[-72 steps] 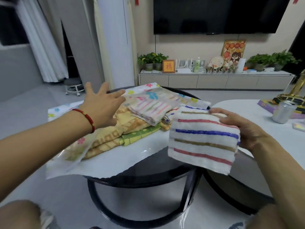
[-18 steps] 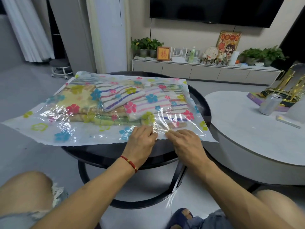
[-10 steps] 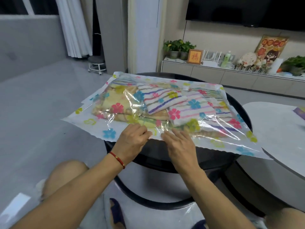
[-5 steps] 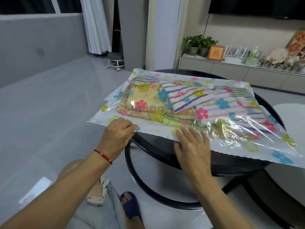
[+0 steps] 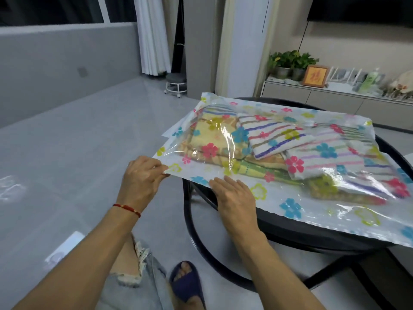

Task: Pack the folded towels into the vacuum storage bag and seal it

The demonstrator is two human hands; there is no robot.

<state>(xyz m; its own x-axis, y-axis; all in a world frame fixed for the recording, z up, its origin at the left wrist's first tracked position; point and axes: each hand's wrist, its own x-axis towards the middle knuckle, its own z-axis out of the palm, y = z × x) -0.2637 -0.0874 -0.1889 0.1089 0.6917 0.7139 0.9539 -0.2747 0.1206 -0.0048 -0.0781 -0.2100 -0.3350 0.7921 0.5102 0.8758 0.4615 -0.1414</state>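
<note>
A clear vacuum storage bag (image 5: 348,220) printed with coloured flowers lies flat on the round black table (image 5: 297,231). Inside it sit several folded towels: a yellow one (image 5: 214,139), a white striped one (image 5: 274,137) on top, and another striped one (image 5: 330,157) to the right. My left hand (image 5: 143,175) pinches the bag's near left corner, which hangs past the table's edge. My right hand (image 5: 234,195) lies flat, fingers together, pressing down on the bag's near edge just to the right.
A low cabinet (image 5: 335,97) with potted plants (image 5: 288,61) and a framed picture (image 5: 315,76) runs along the far wall. A small wheeled stool (image 5: 176,85) stands by the curtain. My knee and a blue slipper (image 5: 185,280) are below the table on the grey floor.
Both hands have slid left along the bag's near edge from the middle to the left corner. The left hand now pinches the corner; the view has turned left.
</note>
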